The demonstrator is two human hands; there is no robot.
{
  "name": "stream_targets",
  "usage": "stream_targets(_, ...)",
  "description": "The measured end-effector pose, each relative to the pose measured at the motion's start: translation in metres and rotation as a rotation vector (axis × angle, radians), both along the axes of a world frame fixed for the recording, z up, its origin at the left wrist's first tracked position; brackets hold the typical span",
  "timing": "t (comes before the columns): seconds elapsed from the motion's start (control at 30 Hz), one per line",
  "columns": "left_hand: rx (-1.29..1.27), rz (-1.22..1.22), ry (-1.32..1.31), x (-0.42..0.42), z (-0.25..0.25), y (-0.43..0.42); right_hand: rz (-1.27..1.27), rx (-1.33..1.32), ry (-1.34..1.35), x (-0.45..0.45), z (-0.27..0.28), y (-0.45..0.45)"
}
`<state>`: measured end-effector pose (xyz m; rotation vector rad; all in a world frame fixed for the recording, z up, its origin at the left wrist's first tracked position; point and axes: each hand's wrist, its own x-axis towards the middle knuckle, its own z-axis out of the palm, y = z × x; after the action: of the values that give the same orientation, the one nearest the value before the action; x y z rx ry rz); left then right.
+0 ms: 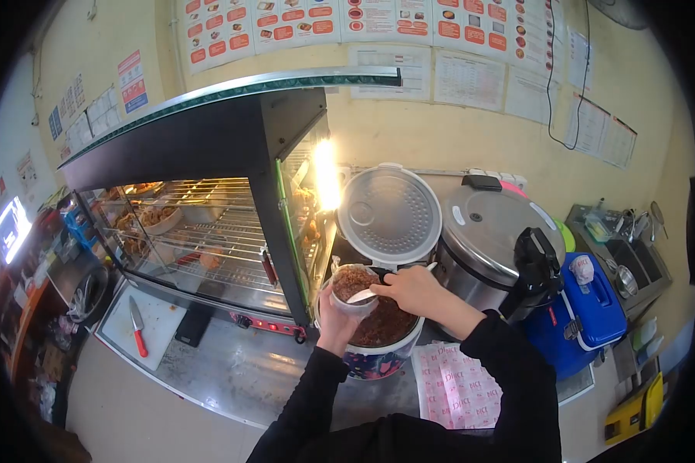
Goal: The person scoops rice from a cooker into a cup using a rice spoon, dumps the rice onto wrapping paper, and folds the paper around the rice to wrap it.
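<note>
My left hand [335, 322] is wrapped round a small clear bowl filled with reddish-brown rice [354, 282], above the open cooker. In my right hand [403, 287] is a white spoon [361, 296], its head resting on the rice at the bowl's edge. Beneath both hands, the open cooker [378, 363] with a dark floral body holds more of the brown rice. Its round lid [390, 214] stands raised behind it. The lower part of the bowl is partly hidden by my left fingers.
A lit glass food warmer [201, 224] stands on the left. A large steel cooker [502, 231] and a blue cooler box [594, 309] are to the right. Printed paper [459, 386] lies in front. A red-handled knife [138, 332] rests on a white board [162, 328].
</note>
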<state>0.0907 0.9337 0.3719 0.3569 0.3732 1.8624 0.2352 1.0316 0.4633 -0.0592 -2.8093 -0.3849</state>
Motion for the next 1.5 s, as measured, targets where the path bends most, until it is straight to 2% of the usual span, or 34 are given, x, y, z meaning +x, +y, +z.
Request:
stream_targets(0.1,-0.011,0.0,0.007,-0.001,0.005,-0.004,-0.077,-0.011,0.108,0.008,0.033,0.0)
stream_targets(0.27,-0.007,-0.044,0.046,-0.005,-0.005,-0.006,0.038,-0.009,0.101,-0.009,0.001,0.003)
stream_targets(0.33,-0.025,-0.037,0.048,-0.006,-0.004,-0.006,0.048,0.007,0.087,-0.01,0.004,0.001)
stream_targets(0.47,-0.055,-0.011,0.071,-0.007,-0.006,-0.007,-0.098,0.045,0.177,-0.01,0.028,0.004)
stream_targets(0.53,-0.088,-0.019,0.109,-0.004,0.001,-0.009,-0.061,-0.003,0.07,-0.021,0.003,0.005)
stream_targets(0.6,-0.059,-0.025,0.086,-0.007,-0.002,-0.007,0.01,0.048,0.164,-0.021,-0.009,-0.003)
stream_targets(0.7,-0.032,-0.009,0.066,-0.01,-0.003,-0.007,-0.032,-0.03,0.328,-0.013,0.004,-0.003)
stream_targets(0.8,-0.027,0.068,0.033,-0.01,-0.005,-0.005,-0.289,-0.531,0.361,-0.009,-0.001,0.014)
stream_targets(0.83,-0.01,0.076,0.025,-0.009,-0.002,-0.006,-0.293,-0.901,0.393,-0.01,-0.009,0.028)
stream_targets(0.93,0.0,0.095,0.027,-0.007,0.003,-0.007,-0.397,-1.279,0.127,-0.006,-0.033,0.038)
stream_targets(1.0,-0.019,0.088,0.055,-0.004,0.004,-0.005,-0.323,-1.245,0.135,-0.015,-0.053,0.035)
stream_targets(1.07,-0.034,0.074,0.077,-0.002,0.005,-0.003,-0.327,-1.013,0.268,-0.027,-0.072,0.032)
stream_targets(1.17,-0.045,0.038,0.076,-0.002,0.002,-0.001,-0.39,-0.87,0.32,-0.029,-0.059,0.021)
stream_targets(1.27,-0.079,0.049,0.079,-0.002,-0.002,0.002,-0.415,-1.097,0.153,-0.028,-0.032,0.045)
stream_targets(1.4,-0.028,0.027,0.15,-0.01,-0.012,0.011,-0.4,-0.879,0.056,-0.041,-0.042,0.022)
stream_targets(1.43,-0.034,0.011,0.113,-0.013,-0.014,0.009,-0.499,-0.826,0.051,-0.038,-0.036,0.01)
stream_targets(1.5,-0.049,0.035,0.116,-0.009,-0.012,0.005,-0.517,-0.797,-0.006,-0.037,-0.032,0.014)
